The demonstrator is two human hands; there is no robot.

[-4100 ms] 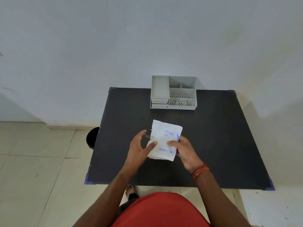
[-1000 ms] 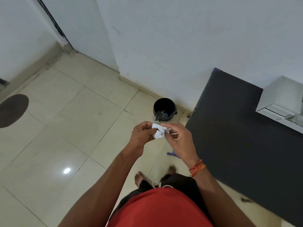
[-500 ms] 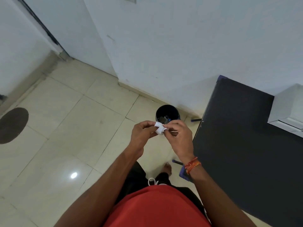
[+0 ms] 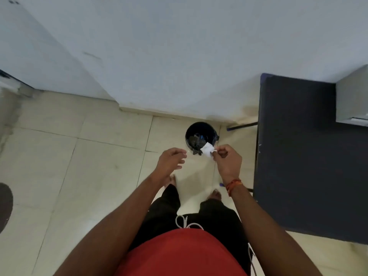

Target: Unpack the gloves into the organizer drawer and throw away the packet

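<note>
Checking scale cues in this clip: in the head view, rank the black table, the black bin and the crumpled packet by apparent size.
1. black table
2. black bin
3. crumpled packet, pinched in the right hand nearer the camera, yet clearly smallest

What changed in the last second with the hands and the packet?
The left hand let go of the crumpled packet and opened, drawing aside. The right hand alone now pinches it, moved toward the black bin. Bin and table stayed put.
</note>
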